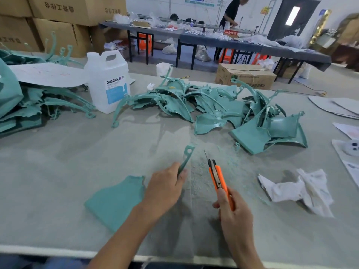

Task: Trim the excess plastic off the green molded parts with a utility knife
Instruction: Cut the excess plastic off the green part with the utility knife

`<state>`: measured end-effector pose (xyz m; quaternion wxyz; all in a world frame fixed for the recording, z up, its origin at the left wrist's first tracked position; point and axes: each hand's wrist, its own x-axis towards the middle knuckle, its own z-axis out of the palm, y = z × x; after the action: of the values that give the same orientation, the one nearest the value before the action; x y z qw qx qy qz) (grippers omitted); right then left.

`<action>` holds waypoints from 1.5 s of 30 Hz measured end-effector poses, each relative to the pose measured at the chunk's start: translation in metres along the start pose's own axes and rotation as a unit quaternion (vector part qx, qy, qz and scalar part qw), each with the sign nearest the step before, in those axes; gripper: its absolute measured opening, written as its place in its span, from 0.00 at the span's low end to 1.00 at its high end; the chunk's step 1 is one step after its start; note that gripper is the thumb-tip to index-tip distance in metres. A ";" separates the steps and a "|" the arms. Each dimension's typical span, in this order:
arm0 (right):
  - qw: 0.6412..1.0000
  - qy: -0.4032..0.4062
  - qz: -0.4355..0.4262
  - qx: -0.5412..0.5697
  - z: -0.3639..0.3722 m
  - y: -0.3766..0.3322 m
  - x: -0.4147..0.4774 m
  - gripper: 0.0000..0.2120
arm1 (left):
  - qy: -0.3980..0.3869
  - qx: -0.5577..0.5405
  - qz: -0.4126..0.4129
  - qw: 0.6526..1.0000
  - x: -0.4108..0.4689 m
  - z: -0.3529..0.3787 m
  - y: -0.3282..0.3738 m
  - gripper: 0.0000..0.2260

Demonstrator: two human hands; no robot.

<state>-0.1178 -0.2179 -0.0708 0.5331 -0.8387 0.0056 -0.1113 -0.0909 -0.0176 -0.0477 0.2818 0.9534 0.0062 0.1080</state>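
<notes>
A white jug (108,82), crumpled tissue (297,189) and cardboard boxes (58,20).

The left hand (165,187) reaches in over the near edge of the table (58,171), knuckles up, fingers curled round a part (116,200). Beside it and nearer that edge, the right hand (235,210) grips a knife (219,177), thumb along the handle.

The left hand (165,187) is covering the middle of the green part (116,200); the right hand (237,218) is hiding the butt of the knife (218,179); a pile (19,117) at the left edge of the bench (77,152) is running off frame.
</notes>
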 end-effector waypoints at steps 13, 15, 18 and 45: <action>0.997 -0.018 0.012 -0.075 -0.003 0.002 -0.006 0.10 | -0.095 0.436 0.185 0.876 0.021 -0.043 -0.005 0.13; 0.995 -0.021 -0.010 -0.094 -0.001 0.001 -0.006 0.14 | -0.148 0.414 0.166 0.883 0.023 -0.035 -0.006 0.09; 0.990 -0.050 -0.027 -0.127 0.002 0.000 -0.002 0.18 | -0.149 0.444 0.153 0.870 0.026 -0.029 -0.011 0.10; 0.980 -0.018 -0.063 -0.186 0.011 0.003 0.007 0.19 | -0.151 0.412 0.156 0.885 0.023 -0.022 -0.021 0.08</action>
<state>-0.1087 -0.2105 -0.0770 0.3593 -0.9239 -0.0361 -0.1263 -0.0724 0.0137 -0.0361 -0.1588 0.9772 -0.1410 -0.0071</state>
